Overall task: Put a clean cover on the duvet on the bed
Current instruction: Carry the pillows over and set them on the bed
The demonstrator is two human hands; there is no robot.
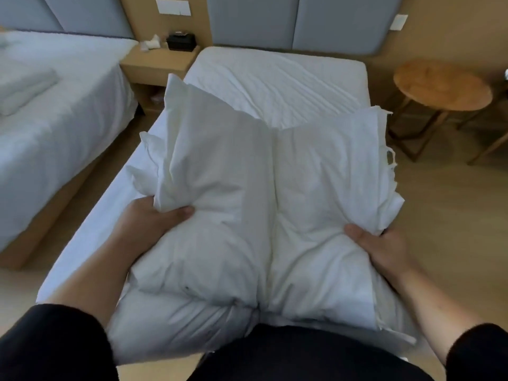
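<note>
Duvet (261, 210): one, folded into a thick white bundle with a centre crease, at the foot end of the bed (277, 78).
Long axis: ran along the bed, from the person toward the headboard (338, 23).
Left hand (154, 218): its grip pinched the bundle's left edge, thumb on top, fingers hidden beneath.
Right hand (382, 248): its grip clamped the right edge, thumb on top, beside the tie loops (390, 160).
Relation: the bundle lay between both hands, each equally near; it extended forward from them.
Cover: cannot tell whether a separate cover was visible.
Count: two beds, one bedside table (159, 61), one round table (442, 86).
Step, judged: bundle held ready for unfolding toward the headboard.
</note>
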